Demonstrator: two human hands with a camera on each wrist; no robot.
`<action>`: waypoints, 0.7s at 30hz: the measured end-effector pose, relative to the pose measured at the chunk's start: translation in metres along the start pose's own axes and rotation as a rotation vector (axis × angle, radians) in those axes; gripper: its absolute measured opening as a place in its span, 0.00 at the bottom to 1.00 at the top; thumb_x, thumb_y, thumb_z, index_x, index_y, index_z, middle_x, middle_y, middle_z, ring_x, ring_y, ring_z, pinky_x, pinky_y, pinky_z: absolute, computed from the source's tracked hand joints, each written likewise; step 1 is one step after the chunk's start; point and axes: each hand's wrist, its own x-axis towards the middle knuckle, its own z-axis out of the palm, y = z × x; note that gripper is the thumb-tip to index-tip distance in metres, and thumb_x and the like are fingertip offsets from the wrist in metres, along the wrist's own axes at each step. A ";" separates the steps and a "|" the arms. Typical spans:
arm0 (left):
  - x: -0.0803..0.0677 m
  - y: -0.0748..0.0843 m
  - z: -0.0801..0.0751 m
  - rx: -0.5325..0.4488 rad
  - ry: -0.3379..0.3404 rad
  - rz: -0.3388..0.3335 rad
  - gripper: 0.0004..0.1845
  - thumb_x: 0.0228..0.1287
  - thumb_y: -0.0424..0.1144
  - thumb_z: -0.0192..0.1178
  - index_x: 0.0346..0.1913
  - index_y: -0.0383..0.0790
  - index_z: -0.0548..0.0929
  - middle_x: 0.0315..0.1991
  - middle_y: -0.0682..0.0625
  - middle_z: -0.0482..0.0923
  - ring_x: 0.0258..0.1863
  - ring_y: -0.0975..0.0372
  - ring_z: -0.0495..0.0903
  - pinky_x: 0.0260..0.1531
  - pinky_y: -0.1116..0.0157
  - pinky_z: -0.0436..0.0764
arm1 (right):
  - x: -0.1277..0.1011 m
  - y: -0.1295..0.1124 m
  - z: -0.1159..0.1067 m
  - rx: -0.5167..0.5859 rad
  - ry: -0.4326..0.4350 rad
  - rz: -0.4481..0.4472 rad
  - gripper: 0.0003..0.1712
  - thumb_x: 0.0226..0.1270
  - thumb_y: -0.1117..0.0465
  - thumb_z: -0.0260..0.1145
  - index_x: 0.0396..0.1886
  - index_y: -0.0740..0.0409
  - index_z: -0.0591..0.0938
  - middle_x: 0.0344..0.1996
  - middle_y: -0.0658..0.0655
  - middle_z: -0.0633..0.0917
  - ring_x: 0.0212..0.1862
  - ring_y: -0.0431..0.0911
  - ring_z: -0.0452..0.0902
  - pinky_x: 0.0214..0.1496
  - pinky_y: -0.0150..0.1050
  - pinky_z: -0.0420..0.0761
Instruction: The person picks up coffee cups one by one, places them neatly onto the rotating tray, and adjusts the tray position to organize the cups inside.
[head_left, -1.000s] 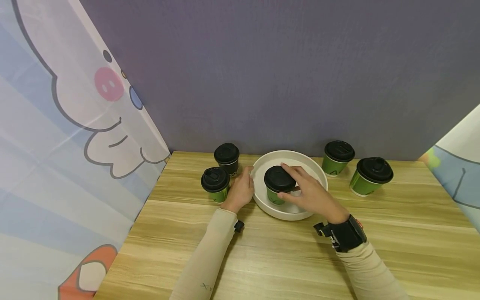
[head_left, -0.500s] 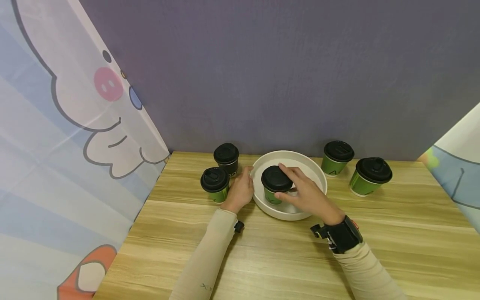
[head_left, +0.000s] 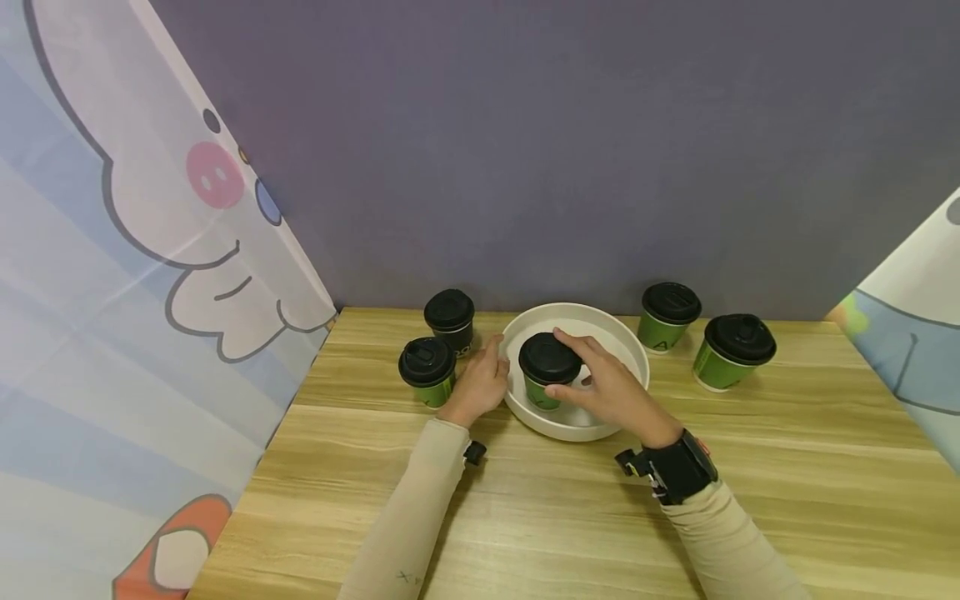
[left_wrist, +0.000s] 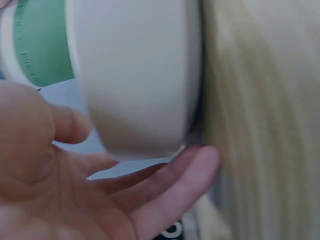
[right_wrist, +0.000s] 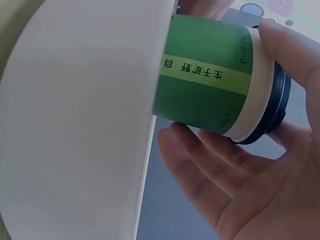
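Observation:
In the head view, a green paper coffee cup [head_left: 542, 395] with a black lid [head_left: 550, 358] stands upright in the left half of a round white tray [head_left: 567, 432]. My right hand [head_left: 611, 396] holds this cup from the right, thumb at its near side and fingers reaching round the far side. The right wrist view shows the cup's green sleeve [right_wrist: 205, 75] between thumb and fingers. At the tray's left edge is my left hand [head_left: 480, 383]; in the left wrist view its extended fingers [left_wrist: 170, 200] touch or lie close against the outer wall.
Left of the tray stand a dark lidded cup [head_left: 450, 321] and a green lidded cup [head_left: 429, 371], close to my left hand. Two more green lidded cups [head_left: 663, 329] [head_left: 723, 367] stand at the right. A grey wall [head_left: 525, 150] rises behind the wooden table [head_left: 555, 517].
My right hand and the held cup have shifted slightly left within the tray. My left hand stays at the tray's edge. The head view has turned a little.

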 end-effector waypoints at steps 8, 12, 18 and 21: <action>-0.012 0.011 -0.020 0.031 -0.230 -0.023 0.39 0.79 0.43 0.44 0.83 0.37 0.39 0.83 0.36 0.41 0.79 0.43 0.56 0.76 0.47 0.63 | 0.000 -0.002 0.002 -0.017 0.010 0.014 0.51 0.62 0.44 0.76 0.81 0.50 0.63 0.70 0.63 0.73 0.42 0.52 0.82 0.46 0.45 0.82; -0.016 0.013 -0.026 0.064 -0.293 0.010 0.51 0.71 0.50 0.56 0.83 0.37 0.36 0.84 0.37 0.36 0.79 0.43 0.57 0.75 0.48 0.65 | 0.000 -0.001 0.005 -0.059 0.013 0.013 0.52 0.64 0.42 0.74 0.82 0.47 0.60 0.69 0.61 0.74 0.42 0.52 0.83 0.45 0.43 0.81; -0.018 0.016 -0.019 0.059 -0.322 -0.015 0.73 0.52 0.66 0.73 0.83 0.41 0.32 0.84 0.36 0.30 0.76 0.38 0.60 0.71 0.44 0.70 | -0.002 0.001 0.006 -0.100 0.002 0.003 0.56 0.64 0.41 0.74 0.84 0.47 0.54 0.69 0.62 0.73 0.36 0.49 0.79 0.39 0.41 0.78; -0.019 0.017 -0.014 0.047 -0.307 -0.010 0.77 0.48 0.68 0.75 0.83 0.40 0.31 0.83 0.34 0.30 0.75 0.36 0.61 0.71 0.45 0.70 | -0.005 0.003 0.001 -0.091 -0.009 0.011 0.60 0.63 0.41 0.75 0.85 0.46 0.50 0.70 0.62 0.71 0.42 0.51 0.81 0.42 0.43 0.80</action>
